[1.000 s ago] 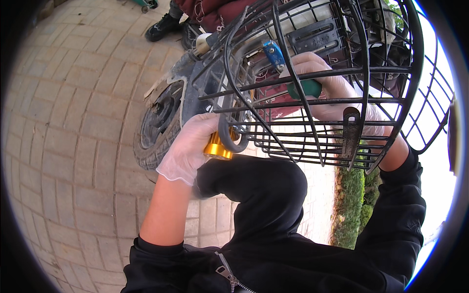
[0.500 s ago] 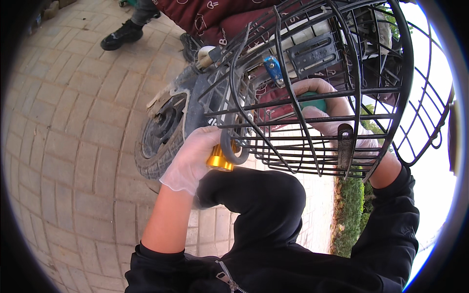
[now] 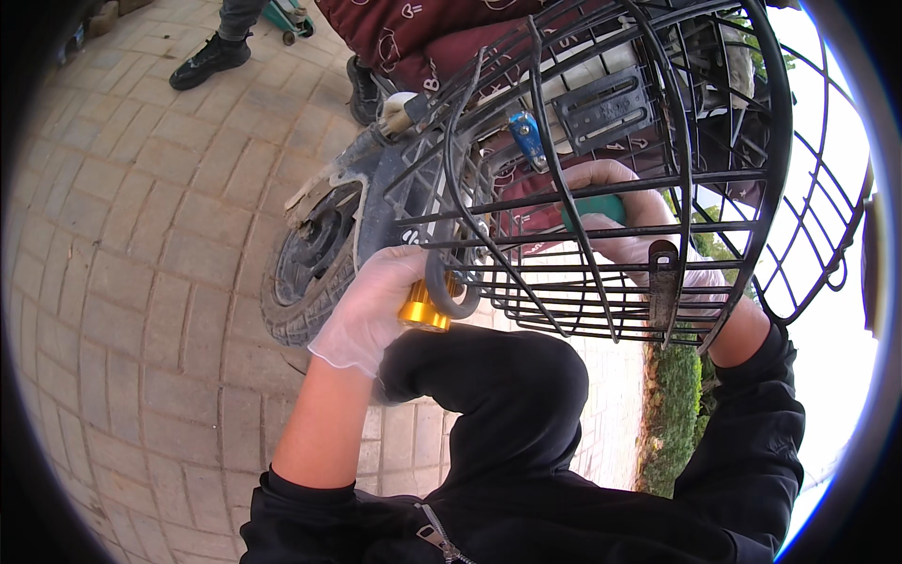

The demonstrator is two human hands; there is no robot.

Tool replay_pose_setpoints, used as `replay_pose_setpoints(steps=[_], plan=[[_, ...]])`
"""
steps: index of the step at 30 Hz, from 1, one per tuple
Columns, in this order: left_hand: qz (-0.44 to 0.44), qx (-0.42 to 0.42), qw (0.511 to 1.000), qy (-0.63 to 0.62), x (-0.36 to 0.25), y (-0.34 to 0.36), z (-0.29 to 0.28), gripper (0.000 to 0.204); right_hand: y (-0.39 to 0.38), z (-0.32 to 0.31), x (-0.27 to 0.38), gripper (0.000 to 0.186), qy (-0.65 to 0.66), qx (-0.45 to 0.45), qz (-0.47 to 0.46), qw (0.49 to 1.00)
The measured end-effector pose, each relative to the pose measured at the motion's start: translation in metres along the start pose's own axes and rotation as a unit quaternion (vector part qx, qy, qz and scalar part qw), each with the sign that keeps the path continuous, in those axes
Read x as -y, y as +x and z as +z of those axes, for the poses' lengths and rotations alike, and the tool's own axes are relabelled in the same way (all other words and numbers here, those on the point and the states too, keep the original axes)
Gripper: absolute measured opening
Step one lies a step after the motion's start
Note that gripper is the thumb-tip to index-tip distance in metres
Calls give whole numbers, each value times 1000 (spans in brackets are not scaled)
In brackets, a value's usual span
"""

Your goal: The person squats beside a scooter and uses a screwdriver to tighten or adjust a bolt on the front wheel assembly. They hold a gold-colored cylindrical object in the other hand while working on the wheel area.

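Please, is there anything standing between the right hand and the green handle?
Nothing visible: the right hand is curled around the green handle. Bars of the black wire basket only cross in front of both, as the camera sees them.

The ground (image 3: 169, 244) is paved with tan oblong bricks, laid in rows that bend toward the rim; thin dark joints part them, and grey smudges mark some. Toward the lower right the paving turns almost white with light. Near the top a black shoe (image 3: 209, 66) rests flat on the bricks, with a second shoe (image 3: 363, 92) to its right, partly hidden. Between them, farther up, stands a green cart (image 3: 287, 17) on small wheels, cut by the top edge
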State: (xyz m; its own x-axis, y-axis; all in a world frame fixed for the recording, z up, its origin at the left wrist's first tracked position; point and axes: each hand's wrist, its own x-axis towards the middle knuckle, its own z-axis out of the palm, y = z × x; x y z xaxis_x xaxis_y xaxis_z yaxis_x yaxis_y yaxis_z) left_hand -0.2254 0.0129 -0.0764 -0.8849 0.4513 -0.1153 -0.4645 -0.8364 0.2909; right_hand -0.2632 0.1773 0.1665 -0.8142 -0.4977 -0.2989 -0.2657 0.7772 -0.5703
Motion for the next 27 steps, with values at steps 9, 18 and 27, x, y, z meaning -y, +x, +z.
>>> replay_pose_setpoints(steps=[9, 18, 27], plan=[[-4, 0, 1000, 17, 2, 3, -5, 21, -1, 3, -2, 39, 17, -9, -1, 1000], [-3, 2, 998, 60, -1, 2, -7, 23, -5, 2, 23, 45, -79, 25, 6, 997], [96, 52, 983, 146, 2, -2, -14, 24, -15, 7, 20, 55, 96, 9, 111, 989]])
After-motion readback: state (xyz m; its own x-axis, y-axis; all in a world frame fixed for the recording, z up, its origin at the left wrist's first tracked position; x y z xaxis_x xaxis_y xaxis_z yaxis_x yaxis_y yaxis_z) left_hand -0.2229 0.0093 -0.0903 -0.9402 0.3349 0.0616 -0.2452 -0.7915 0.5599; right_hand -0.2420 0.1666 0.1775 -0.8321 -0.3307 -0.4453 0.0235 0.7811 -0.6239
